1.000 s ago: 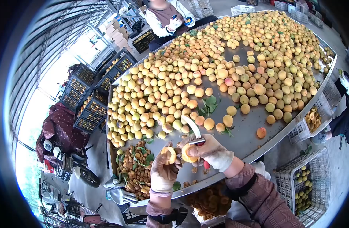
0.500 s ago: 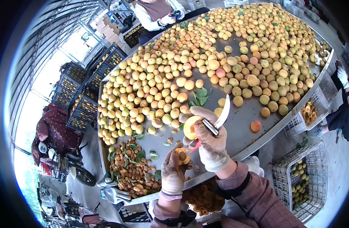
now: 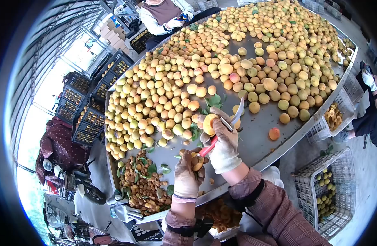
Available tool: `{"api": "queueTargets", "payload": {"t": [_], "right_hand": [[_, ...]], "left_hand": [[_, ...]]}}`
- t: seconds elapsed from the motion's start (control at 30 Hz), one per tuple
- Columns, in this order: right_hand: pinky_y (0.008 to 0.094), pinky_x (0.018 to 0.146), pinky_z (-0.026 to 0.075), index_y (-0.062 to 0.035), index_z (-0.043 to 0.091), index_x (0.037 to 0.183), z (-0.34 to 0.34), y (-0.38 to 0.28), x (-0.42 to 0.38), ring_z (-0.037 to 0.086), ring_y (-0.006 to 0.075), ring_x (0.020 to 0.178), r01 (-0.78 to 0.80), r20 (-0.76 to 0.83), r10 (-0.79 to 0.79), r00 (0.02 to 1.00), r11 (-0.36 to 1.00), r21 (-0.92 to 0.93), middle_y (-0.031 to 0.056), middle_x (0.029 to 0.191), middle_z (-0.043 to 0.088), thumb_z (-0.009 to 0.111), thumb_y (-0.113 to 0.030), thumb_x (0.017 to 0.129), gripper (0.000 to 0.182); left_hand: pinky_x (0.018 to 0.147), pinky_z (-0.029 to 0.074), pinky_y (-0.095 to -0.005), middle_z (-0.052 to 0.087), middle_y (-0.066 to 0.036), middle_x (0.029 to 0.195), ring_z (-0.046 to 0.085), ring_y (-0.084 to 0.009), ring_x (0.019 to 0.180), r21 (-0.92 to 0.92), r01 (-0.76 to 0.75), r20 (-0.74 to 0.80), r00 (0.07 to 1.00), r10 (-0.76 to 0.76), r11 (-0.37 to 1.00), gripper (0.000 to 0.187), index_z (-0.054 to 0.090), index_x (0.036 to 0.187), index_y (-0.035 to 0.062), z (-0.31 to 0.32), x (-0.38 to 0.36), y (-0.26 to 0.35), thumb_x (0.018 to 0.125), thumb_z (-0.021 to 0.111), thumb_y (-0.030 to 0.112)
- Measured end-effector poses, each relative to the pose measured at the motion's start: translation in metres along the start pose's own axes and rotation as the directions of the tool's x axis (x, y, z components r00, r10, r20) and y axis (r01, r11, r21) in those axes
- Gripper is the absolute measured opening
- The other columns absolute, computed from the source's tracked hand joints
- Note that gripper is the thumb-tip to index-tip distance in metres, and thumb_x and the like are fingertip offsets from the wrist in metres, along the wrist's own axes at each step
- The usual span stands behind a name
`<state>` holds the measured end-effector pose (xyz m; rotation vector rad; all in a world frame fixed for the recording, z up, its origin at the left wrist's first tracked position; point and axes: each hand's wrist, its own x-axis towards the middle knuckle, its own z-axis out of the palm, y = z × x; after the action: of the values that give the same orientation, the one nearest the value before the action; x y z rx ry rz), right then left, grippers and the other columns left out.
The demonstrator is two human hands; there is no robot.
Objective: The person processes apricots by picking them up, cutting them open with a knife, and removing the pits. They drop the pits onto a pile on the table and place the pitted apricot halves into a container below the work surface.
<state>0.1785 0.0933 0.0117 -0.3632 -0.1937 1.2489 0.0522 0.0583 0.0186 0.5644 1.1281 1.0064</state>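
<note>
My gloved right hand (image 3: 224, 149) is closed around a knife (image 3: 209, 146) with a red handle and a curved blade. The blade points up and away, while the handle's end reaches toward my other hand. Also in the right hand's fingers is a cut apricot (image 3: 209, 124), its pale flesh showing. In a dirty white glove, my left hand (image 3: 186, 176) grips an apricot half (image 3: 196, 161) with a brown pit in view. Both hands are over the near edge of the metal table (image 3: 254, 135). Green leaves (image 3: 213, 102) lie just beyond the right hand.
Whole apricots (image 3: 164, 94) cover much of the table. A heap of brown pits (image 3: 143, 184) lies at its near left corner. Below the edge are apricot halves (image 3: 221, 215). A crate (image 3: 344, 184) stands at right. Across the table sits a person (image 3: 164, 16); another person's arm shows at right.
My right hand has turned the knife, so the red handle now shows and reaches to the apricot half in my left hand. The blade is seen more edge-on.
</note>
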Motion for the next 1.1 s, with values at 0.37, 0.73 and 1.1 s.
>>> {"api": "queueTargets", "payload": {"t": [0.37, 0.73, 1.1], "right_hand": [[0.0249, 0.050, 0.047, -0.0065, 0.054, 0.116, -0.008, -0.009, 0.013, 0.058, 0.0169, 0.058, -0.125, -0.018, 0.126, 0.992, 0.991, 0.053, 0.0116, 0.090, 0.066, 0.062, -0.018, 0.087, 0.032], [0.0365, 0.064, 0.052, -0.0169, 0.067, 0.100, 0.004, 0.008, -0.023, 0.064, 0.0273, 0.074, 0.720, 0.669, 0.293, 0.683, -0.115, -0.685, 0.0059, 0.084, 0.065, 0.066, -0.019, 0.073, 0.027], [0.0236, 0.065, 0.050, 0.0032, 0.062, 0.096, 0.015, -0.001, -0.019, 0.064, 0.0136, 0.074, -0.461, -0.032, 0.476, 0.879, 0.831, -0.313, 0.0060, 0.085, 0.063, 0.067, -0.016, 0.086, 0.022]], "left_hand": [[0.075, 0.057, -0.0354, 0.060, -0.017, 0.107, 0.063, -0.0271, 0.088, -0.085, -0.382, 0.015, 0.923, 0.384, 0.920, 0.039, 0.046, 0.126, 0.0044, -0.053, 0.042, -0.003, 0.088, 0.054, 0.001], [0.064, 0.055, -0.0358, 0.064, -0.016, 0.091, 0.065, -0.0273, 0.077, -0.300, -0.134, 0.018, 0.989, 0.146, 0.945, 0.031, 0.055, 0.110, -0.0059, -0.033, 0.003, 0.030, 0.095, 0.048, 0.020], [0.075, 0.057, -0.0389, 0.060, -0.016, 0.107, 0.064, -0.0275, 0.092, -0.143, -0.212, 0.075, 0.972, 0.224, 0.967, 0.037, 0.048, 0.121, -0.0024, -0.043, -0.016, 0.029, 0.093, 0.051, 0.022]]}}
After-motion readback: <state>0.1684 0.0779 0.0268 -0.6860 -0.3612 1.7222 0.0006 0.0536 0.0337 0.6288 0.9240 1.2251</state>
